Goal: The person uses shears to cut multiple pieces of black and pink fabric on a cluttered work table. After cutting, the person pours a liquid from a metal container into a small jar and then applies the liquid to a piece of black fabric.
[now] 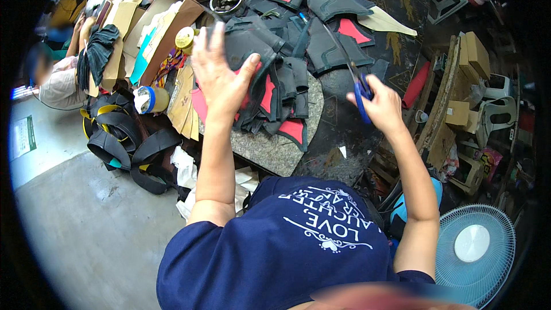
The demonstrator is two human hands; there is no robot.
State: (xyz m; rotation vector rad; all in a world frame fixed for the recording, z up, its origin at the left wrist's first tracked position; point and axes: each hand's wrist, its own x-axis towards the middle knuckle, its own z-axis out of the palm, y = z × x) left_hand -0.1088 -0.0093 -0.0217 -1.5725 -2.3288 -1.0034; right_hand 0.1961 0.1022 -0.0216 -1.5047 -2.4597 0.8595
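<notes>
My left hand (221, 77) grips a stack of dark grey cut pieces with pink-red backing (261, 72), held over a grey stone slab (270, 149). My right hand (379, 103) is closed on blue-handled scissors (360, 93), whose long blades point up toward the back of the table. More grey and red pieces (336, 28) lie spread over the dark patterned table behind the stack.
Open cardboard boxes (155, 28), a yellow tape roll (185, 38) and a blue-lidded tub (146, 100) sit at the left. Black straps (123, 143) pile on the concrete floor. A seated person (57, 77) works at far left. A white fan (473, 247) stands lower right; small boxes on shelves (468, 80) right.
</notes>
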